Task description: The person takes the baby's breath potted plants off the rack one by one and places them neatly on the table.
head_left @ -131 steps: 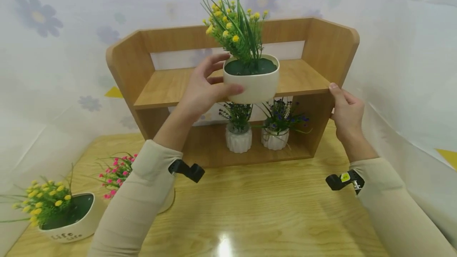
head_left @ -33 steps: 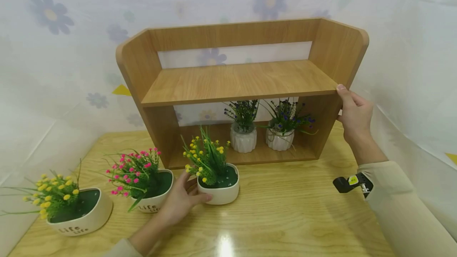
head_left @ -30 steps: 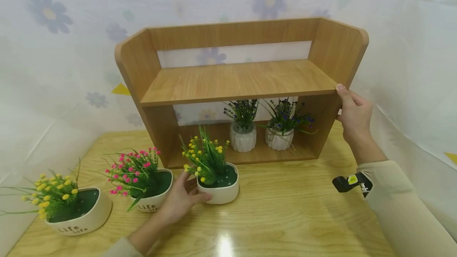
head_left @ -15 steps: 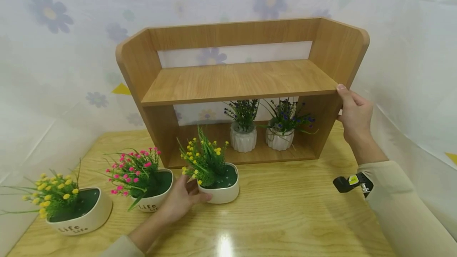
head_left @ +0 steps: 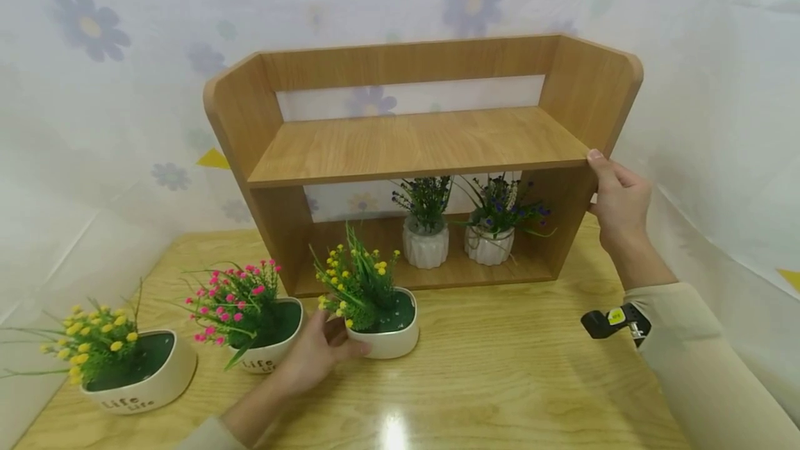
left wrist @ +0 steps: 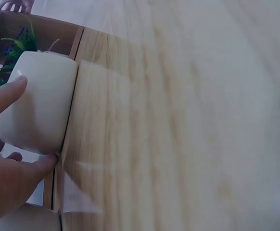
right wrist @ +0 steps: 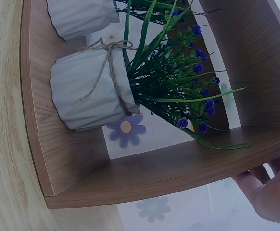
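A yellow-flowered pot in the left hand, the shelf's edge in the right.

The left hand (head_left: 315,360) curls thumb and fingers round the side of the cream pot (head_left: 387,339), which stands on the wooden table (head_left: 500,380) in front of the shelf: a smooth, rounded, glossy pot with dark green filling, thin grassy blades and small yellow blossoms. Just left of that hand sits a pink-flowered pot (head_left: 262,339), further left another yellow-flowered pot (head_left: 140,380). Beyond, the right hand (head_left: 615,203) grips the right end of the wooden shelf unit (head_left: 412,144), thumb on the front corner. Left of the right hand, on the lower level, stand two ribbed white pots (head_left: 425,245) with purple flowers.
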`<state>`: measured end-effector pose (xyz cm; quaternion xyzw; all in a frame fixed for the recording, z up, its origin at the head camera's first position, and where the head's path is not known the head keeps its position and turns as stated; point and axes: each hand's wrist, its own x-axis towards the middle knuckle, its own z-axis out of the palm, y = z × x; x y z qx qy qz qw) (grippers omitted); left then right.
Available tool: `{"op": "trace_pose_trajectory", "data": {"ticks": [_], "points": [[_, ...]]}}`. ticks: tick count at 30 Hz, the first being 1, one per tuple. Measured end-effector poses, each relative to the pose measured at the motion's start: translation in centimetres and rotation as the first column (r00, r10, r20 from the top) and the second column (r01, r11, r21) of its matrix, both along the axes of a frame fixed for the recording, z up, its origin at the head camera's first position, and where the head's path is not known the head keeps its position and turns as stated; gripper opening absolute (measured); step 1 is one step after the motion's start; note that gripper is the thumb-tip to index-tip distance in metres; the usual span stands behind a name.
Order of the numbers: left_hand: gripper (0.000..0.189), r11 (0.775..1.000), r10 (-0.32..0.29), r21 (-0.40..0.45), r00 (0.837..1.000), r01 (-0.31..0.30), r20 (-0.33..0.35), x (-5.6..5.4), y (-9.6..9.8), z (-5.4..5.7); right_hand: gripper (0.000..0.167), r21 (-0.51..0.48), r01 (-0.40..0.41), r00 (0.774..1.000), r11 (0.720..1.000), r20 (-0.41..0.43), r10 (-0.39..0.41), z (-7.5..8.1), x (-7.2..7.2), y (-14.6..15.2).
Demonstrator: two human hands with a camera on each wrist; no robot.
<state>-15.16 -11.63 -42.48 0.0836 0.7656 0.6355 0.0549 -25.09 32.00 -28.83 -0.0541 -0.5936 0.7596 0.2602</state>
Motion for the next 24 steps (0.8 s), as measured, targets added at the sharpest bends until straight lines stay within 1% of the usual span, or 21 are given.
{"op": "trace_pose_trajectory", "data": {"ticks": [3,7,10,15,20,22,24], "points": [[0.094,0.999,-0.011,0.032,1.0,0.01,0.012,0.4,-0.2,0.2,0.027,-0.011,-0.014,1.0,1.0,-0.002,0.014,0.0,0.0,0.0],[0.101,0.998,-0.007,0.061,0.997,0.003,0.071,1.3,-0.6,0.6,0.024,0.001,-0.004,1.0,1.0,0.003,0.004,-0.1,0.0,-0.1],[0.103,0.999,0.005,0.043,0.994,-0.01,0.114,2.2,-0.9,0.9,0.025,0.008,0.004,1.0,1.0,0.003,-0.004,-0.1,0.0,-0.1],[0.096,1.0,-0.016,0.014,0.995,0.014,0.094,3.6,-1.7,1.3,0.026,0.014,0.012,1.0,1.0,0.007,-0.012,-0.1,0.0,-0.2],[0.089,0.999,-0.023,0.034,0.999,0.022,0.044,5.4,-2.7,2.2,0.024,0.0,-0.008,1.0,1.0,-0.002,0.008,-0.1,0.1,-0.2],[0.087,0.998,-0.048,0.036,0.999,0.047,0.024,6.1,-3.2,2.7,0.025,-0.002,-0.009,1.0,1.0,0.001,0.009,-0.1,0.1,-0.2],[0.085,0.996,-0.081,0.033,0.996,0.08,0.028,6.7,-3.7,3.2,0.025,-0.001,0.0,1.0,1.0,0.007,0.0,0.0,0.1,-0.2]]}}
